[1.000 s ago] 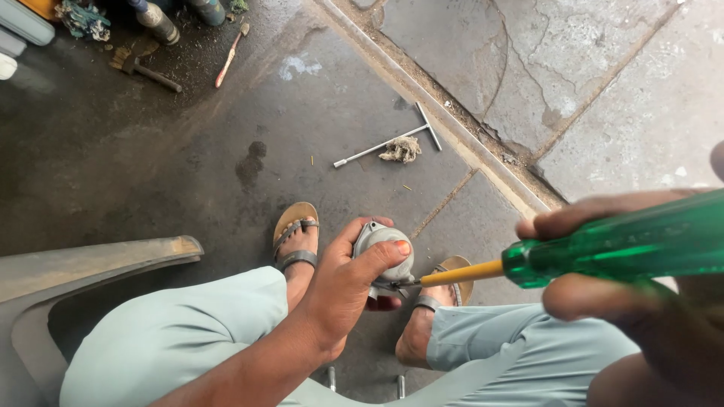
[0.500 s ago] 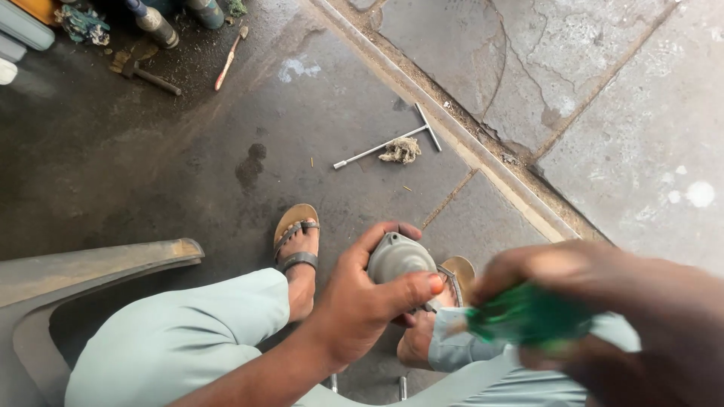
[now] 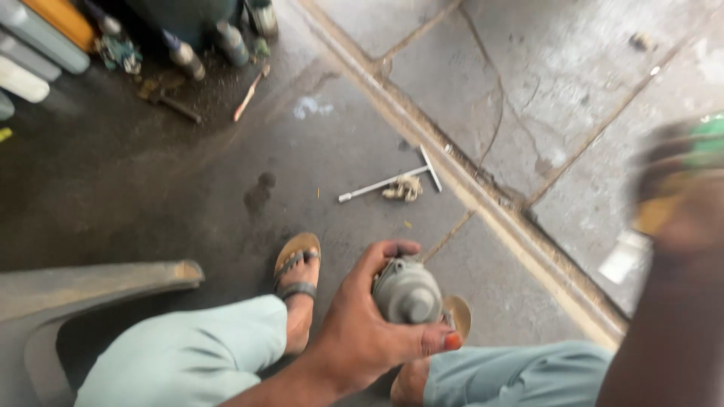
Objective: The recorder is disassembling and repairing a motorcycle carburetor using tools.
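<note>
The left hand is curled around a small grey metal part, a rounded cast housing with a short round stub facing up. The thumb runs along its lower side and the fingers wrap over the top and far side, so the part is gripped firmly above the person's knees, just over a sandalled foot. What the far side of the part looks like is hidden by the fingers.

The right hand is at the right edge, close to the camera and heavily blurred. Something green with a yellowish stretch below it shows at the hand, but I cannot tell what it is, nor how far the hand is closed on it.

Along the top left edge stand several containers, all cut off by the frame: pale grey and white plastic bottles lying side by side, an orange one behind them, and a few dark spray cans or bottles upright beside a dark tub. Their contents cannot be seen.

On the dark stained concrete floor lies a T-handled metal wrench with a crumpled scrap of rag touching its shaft. Near the containers lie a hammer-like tool and a thin reddish stick. A raised kerb runs diagonally between the dark floor and paler cracked slabs. A grey plastic chair edge enters at lower left, beside the light green trouser legs.
</note>
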